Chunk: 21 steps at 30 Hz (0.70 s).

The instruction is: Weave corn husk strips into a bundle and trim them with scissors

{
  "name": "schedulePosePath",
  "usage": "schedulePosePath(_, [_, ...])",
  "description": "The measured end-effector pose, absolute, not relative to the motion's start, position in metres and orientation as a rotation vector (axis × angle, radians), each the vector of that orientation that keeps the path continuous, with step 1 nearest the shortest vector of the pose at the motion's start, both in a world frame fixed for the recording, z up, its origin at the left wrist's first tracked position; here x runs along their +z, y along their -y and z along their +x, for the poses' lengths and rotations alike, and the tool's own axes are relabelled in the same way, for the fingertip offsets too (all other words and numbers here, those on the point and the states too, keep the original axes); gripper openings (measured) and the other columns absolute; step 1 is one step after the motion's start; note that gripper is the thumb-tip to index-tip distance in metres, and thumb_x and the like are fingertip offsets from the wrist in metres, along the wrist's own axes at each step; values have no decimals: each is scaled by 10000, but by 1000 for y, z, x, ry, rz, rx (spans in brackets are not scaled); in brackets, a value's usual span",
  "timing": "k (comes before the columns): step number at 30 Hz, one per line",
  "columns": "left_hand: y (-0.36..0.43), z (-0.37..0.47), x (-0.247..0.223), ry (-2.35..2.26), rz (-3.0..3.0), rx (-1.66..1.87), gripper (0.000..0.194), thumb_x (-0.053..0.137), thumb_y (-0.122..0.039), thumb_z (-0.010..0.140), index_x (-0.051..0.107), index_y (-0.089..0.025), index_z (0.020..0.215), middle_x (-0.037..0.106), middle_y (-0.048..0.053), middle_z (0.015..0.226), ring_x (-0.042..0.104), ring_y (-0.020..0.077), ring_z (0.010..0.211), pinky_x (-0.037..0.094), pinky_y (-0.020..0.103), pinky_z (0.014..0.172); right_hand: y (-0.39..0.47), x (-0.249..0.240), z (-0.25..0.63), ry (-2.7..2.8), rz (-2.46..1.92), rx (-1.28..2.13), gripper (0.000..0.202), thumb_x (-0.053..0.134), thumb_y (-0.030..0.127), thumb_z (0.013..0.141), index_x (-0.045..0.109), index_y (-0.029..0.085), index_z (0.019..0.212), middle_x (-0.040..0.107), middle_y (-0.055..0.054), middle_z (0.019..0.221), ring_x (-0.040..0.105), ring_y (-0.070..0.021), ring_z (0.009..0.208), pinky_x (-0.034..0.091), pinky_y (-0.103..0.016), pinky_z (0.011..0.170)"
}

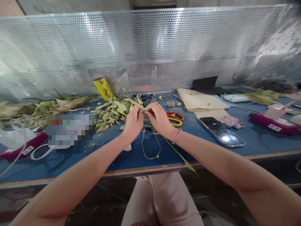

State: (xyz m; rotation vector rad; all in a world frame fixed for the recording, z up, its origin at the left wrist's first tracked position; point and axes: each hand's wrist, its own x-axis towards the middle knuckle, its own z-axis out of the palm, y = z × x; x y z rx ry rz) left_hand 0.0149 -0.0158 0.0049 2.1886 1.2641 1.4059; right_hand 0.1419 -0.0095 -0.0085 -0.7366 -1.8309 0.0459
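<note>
My left hand (134, 121) and my right hand (160, 119) meet above the blue table, fingertips pinched together on a small piece of green plant. A pile of green leaves and stalks (109, 114) lies just left of and behind my left hand. A thin string loop (150, 157) rests on the table below both hands. From under my right hand a long green blade (182, 157) runs toward the front edge. Scissors with red and yellow handles (176, 121) lie right of my right hand, partly hidden by it.
Phone (221, 131), tan paper (199, 99) and a purple power strip (274, 123) are on the right. On the left are dry husks (49, 110), another purple power strip (28, 146) and a white cable. A yellow tube (103, 89) stands by the perforated metal screen (150, 50).
</note>
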Motion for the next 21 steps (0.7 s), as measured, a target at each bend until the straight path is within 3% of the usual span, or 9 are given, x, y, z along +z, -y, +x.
schedulePosePath(13, [7,16,-10,-1375,2303,1626,99,373,-215,827,380,-202,729,345,-49,521,338,88,427,280,248,474,7,-13,136,1614,-714,576,85,474,199,768,417,200,704,450,23,670,455,-102,596,404,-269,596])
schedulePosePath(21, [8,18,-8,-1355,2138,1615,138,351,-240,840,334,-205,707,366,-48,552,377,81,466,299,227,486,6,-13,136,1586,-744,572,74,468,187,757,420,198,702,448,19,671,449,-110,635,401,-275,627])
